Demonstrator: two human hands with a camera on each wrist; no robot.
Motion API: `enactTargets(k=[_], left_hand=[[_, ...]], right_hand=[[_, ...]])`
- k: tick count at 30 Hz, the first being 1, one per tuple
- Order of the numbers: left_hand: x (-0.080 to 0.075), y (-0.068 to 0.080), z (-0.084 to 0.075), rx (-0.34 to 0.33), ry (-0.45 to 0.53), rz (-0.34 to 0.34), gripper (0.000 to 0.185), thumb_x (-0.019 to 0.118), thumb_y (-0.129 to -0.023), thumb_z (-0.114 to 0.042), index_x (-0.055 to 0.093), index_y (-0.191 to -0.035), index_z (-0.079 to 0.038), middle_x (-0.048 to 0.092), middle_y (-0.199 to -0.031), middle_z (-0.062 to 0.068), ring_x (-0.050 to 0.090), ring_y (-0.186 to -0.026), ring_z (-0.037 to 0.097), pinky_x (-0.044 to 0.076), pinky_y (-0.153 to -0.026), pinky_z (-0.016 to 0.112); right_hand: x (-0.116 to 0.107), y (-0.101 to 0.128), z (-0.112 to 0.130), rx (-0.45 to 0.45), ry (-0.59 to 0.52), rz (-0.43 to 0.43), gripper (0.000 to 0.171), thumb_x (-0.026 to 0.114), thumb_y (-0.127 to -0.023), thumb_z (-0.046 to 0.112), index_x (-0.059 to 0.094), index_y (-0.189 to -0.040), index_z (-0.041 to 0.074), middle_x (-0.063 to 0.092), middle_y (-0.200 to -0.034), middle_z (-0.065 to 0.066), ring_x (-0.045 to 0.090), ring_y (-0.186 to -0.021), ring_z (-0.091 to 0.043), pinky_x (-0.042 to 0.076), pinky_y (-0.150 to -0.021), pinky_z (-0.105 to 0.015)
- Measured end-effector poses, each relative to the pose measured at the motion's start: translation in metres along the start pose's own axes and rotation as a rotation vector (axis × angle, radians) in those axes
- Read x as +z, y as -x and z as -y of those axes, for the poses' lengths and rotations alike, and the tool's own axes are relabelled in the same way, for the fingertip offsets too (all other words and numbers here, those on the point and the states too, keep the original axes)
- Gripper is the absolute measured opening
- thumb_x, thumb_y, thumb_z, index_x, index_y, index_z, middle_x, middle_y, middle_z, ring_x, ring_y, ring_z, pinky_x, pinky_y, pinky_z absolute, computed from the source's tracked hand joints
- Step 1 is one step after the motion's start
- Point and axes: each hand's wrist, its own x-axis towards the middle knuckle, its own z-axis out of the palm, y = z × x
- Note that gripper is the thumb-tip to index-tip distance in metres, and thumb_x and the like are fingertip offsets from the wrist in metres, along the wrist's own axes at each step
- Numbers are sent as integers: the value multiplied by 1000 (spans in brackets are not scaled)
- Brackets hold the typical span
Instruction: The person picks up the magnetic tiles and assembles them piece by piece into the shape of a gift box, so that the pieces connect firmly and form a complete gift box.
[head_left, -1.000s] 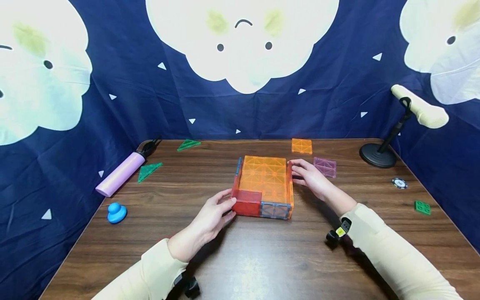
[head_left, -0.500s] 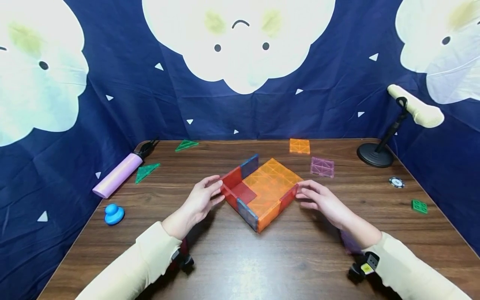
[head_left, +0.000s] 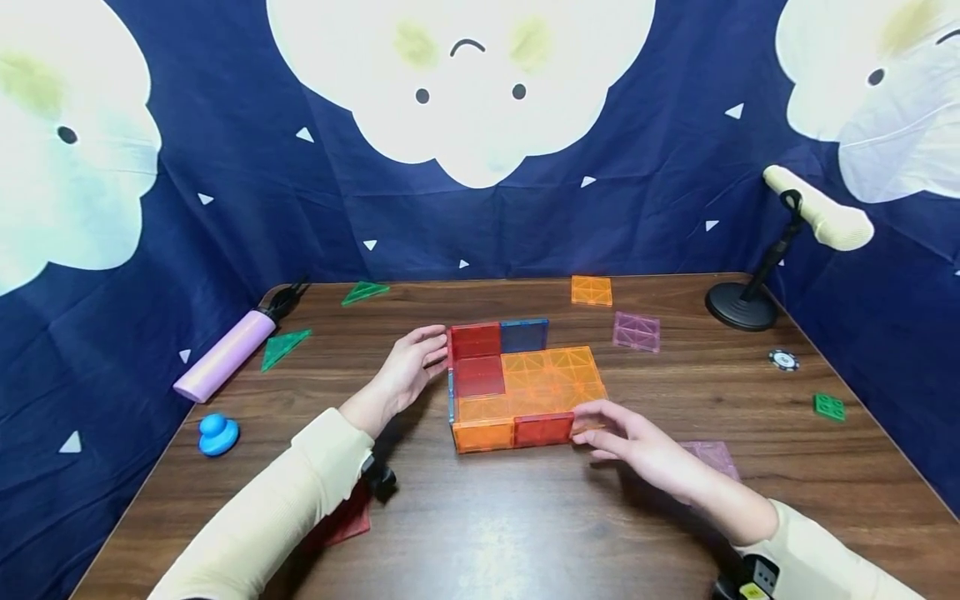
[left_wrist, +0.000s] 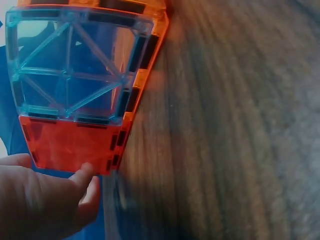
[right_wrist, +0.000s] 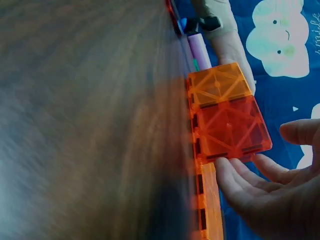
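The right hand [right_wrist: 265, 192] occupies the lower right corner, palm toward the camera, fingers extended and relaxed. Its fingertips [right_wrist: 222, 167] touch the lower edge of a red tile [right_wrist: 230, 127], which stands upright on the tabletop [right_wrist: 90, 120]. An orange tile [right_wrist: 217, 84] adjoins the red tile edge to edge on its far side. An orange base strip [right_wrist: 210, 200] lies flat along the tabletop below the fingers. Beyond the orange tile, part of the left hand [right_wrist: 235, 45] and its pale sleeve are visible. A lilac cylinder [right_wrist: 198, 50] and a blue object [right_wrist: 183, 23] lie farther back. A dark blue backdrop [right_wrist: 280, 80] with white cloud figures fills the right side. The tabletop grain is motion-blurred.
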Motion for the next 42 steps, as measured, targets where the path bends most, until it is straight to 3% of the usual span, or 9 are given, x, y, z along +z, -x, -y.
enactTargets(k=[5, 9, 16, 20, 25, 33, 37, 42], left_hand=[[1, 16, 2, -58, -16, -26, 44, 47, -106, -11, 37, -146, 4, 53, -130, 14, 56, -110, 26, 48, -95, 36], [3, 39, 3, -94, -38, 10, 46, 47, -106, -14, 35, -147, 3, 48, -138, 20, 53, -117, 30, 45, -101, 43], [4, 63, 6, -144, -84, 127, 62, 51, -104, -18, 26, -157, 0, 37, -153, 25, 38, -135, 40, 34, -112, 57], [3, 65, 9, -150, -123, 199, 66, 50, -105, -15, 19, -161, -1, 36, -155, 27, 35, -140, 42, 29, -114, 60], [-2, 63, 10, -137, -131, 193, 66, 51, -104, -14, 19, -161, -3, 39, -153, 29, 38, -139, 41, 28, -114, 62], [-4, 62, 12, -129, -131, 214, 70, 52, -103, -15, 15, -162, -3, 34, -157, 28, 30, -144, 42, 26, -114, 64], [-3, 62, 14, -123, -128, 217, 70, 51, -103, -15, 15, -162, -2, 32, -157, 28, 29, -144, 43, 26, -113, 66], [1, 62, 14, -121, -123, 203, 69, 52, -102, -14, 18, -161, -1, 37, -154, 30, 35, -141, 43, 29, -112, 66]], right_hand=[[-14, -16, 0, 24, 99, -151, 45, 55, -105, 12, 44, -143, -10, 52, -140, -31, 54, -127, -43, 50, -100, -47], [-30, -31, -6, 68, 45, -270, 50, 48, -105, 8, 35, -149, -11, 40, -147, -34, 44, -134, -43, 41, -108, -51], [-38, -43, -15, 136, -103, -260, 51, 39, -109, 9, 24, -154, -9, 31, -152, -35, 35, -140, -43, 33, -114, -54], [-34, -42, -16, 134, -115, -251, 50, 39, -109, 10, 25, -153, -9, 34, -149, -35, 38, -138, -42, 35, -113, -53], [-29, -40, -15, 123, -117, -254, 50, 39, -109, 8, 24, -152, -11, 36, -148, -37, 40, -136, -42, 40, -110, -49], [-23, -42, -11, 133, -61, -333, 50, 44, -105, 6, 30, -150, -10, 42, -146, -37, 40, -138, -44, 33, -111, -55], [-23, -44, -10, 134, -113, -372, 49, 44, -104, 2, 30, -149, -10, 42, -145, -37, 47, -130, -38, 42, -105, -43], [-25, -47, -6, 51, -156, -389, 53, 48, -101, -4, 30, -150, -10, 41, -144, -33, 57, -111, -18, 52, -89, -25]])
